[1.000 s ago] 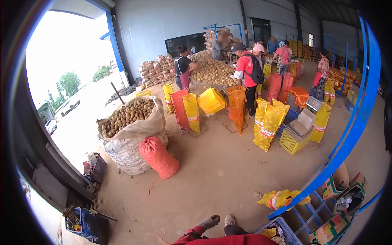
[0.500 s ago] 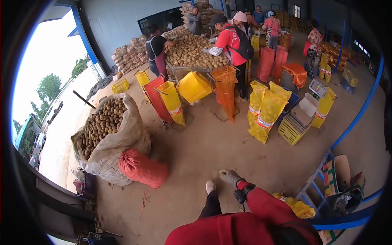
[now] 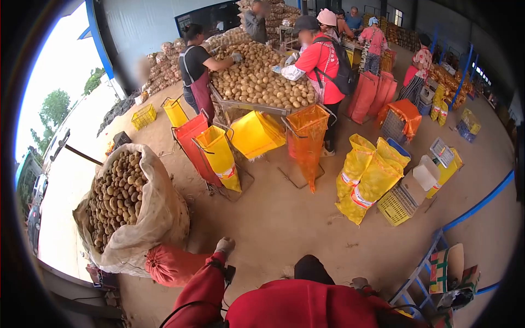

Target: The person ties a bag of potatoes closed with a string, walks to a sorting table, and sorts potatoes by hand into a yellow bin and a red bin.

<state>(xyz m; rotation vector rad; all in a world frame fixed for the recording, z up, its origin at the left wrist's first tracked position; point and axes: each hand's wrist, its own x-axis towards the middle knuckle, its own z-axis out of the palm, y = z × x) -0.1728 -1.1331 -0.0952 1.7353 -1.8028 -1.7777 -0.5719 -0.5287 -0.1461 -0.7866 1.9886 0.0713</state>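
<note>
My left hand (image 3: 225,246), in a grey glove, hangs in front of me with its fingers curled in and nothing showing in them. It is nearest to a full red mesh sack (image 3: 175,265), which my sleeve partly covers. My right hand (image 3: 361,282), gloved too, is low at my right side; the sleeve and blur hide its fingers. Behind the red sack stands a big pale bulk bag (image 3: 164,202) holding loose potatoes (image 3: 117,197). My dark knee (image 3: 313,269) shows between the hands.
Ahead, several people stand around a sorting table (image 3: 249,105) heaped with potatoes. Yellow bags (image 3: 219,150) and an orange mesh bag (image 3: 308,136) hang on frames before it. Filled yellow sacks (image 3: 372,180) and a yellow crate (image 3: 396,206) stand right. A blue ladder (image 3: 418,273) lies at lower right.
The table and hanging bags appear closer. My left hand has come into view beside the red sack, while my right hand has dropped back toward my side.
</note>
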